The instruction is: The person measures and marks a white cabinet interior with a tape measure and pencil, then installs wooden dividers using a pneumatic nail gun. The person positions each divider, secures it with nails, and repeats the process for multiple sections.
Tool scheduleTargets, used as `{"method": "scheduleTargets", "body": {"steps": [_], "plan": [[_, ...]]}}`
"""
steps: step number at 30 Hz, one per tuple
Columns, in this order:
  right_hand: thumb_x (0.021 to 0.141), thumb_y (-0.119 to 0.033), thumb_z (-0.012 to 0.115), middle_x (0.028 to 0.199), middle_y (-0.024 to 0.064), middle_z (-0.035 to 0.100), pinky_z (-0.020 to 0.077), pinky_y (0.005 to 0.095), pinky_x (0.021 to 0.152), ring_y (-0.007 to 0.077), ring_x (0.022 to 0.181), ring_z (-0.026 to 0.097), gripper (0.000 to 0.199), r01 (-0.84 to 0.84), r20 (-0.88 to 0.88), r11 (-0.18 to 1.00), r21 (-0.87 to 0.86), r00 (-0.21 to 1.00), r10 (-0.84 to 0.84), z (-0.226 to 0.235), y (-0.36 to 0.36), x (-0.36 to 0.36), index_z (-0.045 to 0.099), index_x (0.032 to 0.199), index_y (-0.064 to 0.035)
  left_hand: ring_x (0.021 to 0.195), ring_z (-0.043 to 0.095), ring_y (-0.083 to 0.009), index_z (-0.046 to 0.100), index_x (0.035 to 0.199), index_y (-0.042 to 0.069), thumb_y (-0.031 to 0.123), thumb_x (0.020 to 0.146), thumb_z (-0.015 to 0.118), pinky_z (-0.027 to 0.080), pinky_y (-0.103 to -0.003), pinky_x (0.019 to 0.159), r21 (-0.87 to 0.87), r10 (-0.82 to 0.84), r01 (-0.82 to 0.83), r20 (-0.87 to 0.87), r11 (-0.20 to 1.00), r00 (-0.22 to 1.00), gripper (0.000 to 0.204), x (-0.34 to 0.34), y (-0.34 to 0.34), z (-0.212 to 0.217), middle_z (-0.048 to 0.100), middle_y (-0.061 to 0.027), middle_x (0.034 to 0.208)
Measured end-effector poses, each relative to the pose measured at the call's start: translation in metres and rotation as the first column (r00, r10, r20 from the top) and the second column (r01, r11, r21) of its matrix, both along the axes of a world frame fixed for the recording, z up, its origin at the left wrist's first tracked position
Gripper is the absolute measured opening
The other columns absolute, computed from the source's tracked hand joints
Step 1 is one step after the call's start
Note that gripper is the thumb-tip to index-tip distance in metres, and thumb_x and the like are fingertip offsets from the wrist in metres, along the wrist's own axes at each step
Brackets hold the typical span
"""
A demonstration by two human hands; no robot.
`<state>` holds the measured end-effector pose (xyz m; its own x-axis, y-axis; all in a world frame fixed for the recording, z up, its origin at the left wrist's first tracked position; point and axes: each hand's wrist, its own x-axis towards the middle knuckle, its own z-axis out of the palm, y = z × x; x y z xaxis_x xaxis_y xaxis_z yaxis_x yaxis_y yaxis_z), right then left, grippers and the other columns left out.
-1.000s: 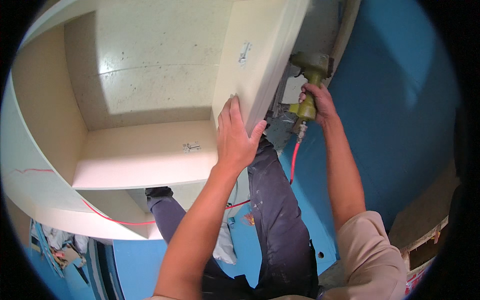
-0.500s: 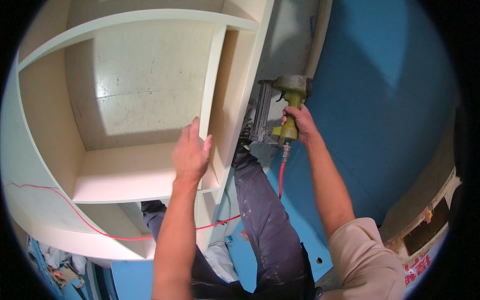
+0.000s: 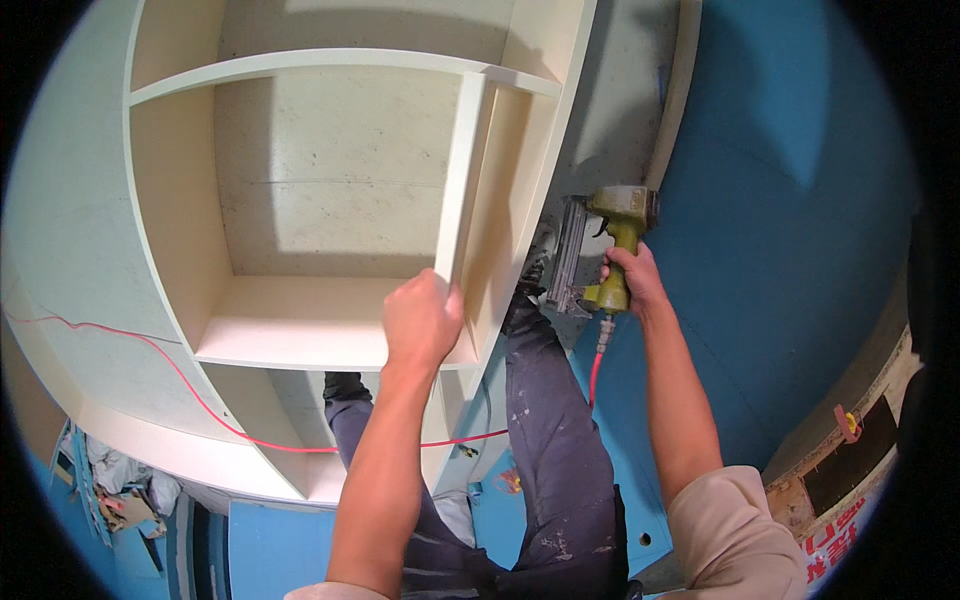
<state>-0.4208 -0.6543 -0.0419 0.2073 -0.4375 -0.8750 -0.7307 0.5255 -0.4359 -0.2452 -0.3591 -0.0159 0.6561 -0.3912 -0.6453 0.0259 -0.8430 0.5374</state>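
Carpentry workshop: unfinished cabinet (image 3: 330, 200), pneumatic nail gun (image 3: 605, 250), red air hose (image 3: 200, 395).

- The camera sits on my head, the left one of a side-by-side pair, and looks steeply down along my body.
- It faces the cream cabinet (image 3: 300, 200), which fills the upper left, and the blue floor (image 3: 800, 200) on the right.
- My forearms enter from the lower edge; my left hand (image 3: 422, 318) and right hand (image 3: 630, 275) sit near mid-frame, close to the lens.
- The fisheye bends the cabinet's straight edges toward the dark round rim.
- Only this one view shows, so nothing is shared.
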Motion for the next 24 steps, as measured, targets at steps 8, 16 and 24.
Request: {"method": "scheduleTargets", "body": {"steps": [8, 16, 24], "plan": [[0.087, -0.009, 0.065, 0.081, 0.008, 0.061, 0.0526, 0.0343, 0.059, 0.0173, 0.063, 0.061, 0.026, -0.057, -0.027, 0.998, -0.04, 0.998, 0.056, 0.023, -0.006, 0.01, 0.05, 0.106, -0.0022, 0.07, 0.066, -0.0429, 0.065, 0.074, -0.005, 0.036, 0.084, 0.073, 0.051, -0.05, 0.067, 0.107, 0.221, -0.225, 0.051, 0.968, 0.974, 0.043, 0.046, 0.075, -0.041, 0.066, -0.0278, 0.075], [0.088, -0.007, 0.064, 0.081, 0.0073, 0.058, 0.0539, 0.0358, 0.059, 0.0177, 0.064, 0.06, 0.027, -0.043, -0.03, 0.998, -0.041, 0.999, 0.041, 0.033, -0.002, 0.016, 0.047, 0.108, -0.0031, 0.063, 0.056, -0.0173, 0.06, 0.074, -0.009, 0.03, 0.088, 0.073, 0.048, -0.036, 0.06, 0.013, 0.838, -0.843, 0.107, 0.537, 0.535, 0.043, 0.03, 0.139, -0.062, 0.062, -0.0096, 0.07], [0.087, -0.008, 0.065, 0.081, 0.0075, 0.06, 0.0526, 0.0346, 0.059, 0.0177, 0.063, 0.061, 0.025, -0.156, -0.024, 0.986, -0.053, 0.988, 0.154, 0.042, 0.005, 0.025, 0.049, 0.106, -0.0029, 0.098, 0.067, -0.0224, 0.062, 0.111, -0.01, 0.021, 0.097, 0.066, 0.062, -0.039, 0.077, -0.307, 0.801, -0.876, -0.371, 0.372, 0.47, 0.034, 0.11, 0.065, -0.059, 0.066, -0.016, 0.109]]}}
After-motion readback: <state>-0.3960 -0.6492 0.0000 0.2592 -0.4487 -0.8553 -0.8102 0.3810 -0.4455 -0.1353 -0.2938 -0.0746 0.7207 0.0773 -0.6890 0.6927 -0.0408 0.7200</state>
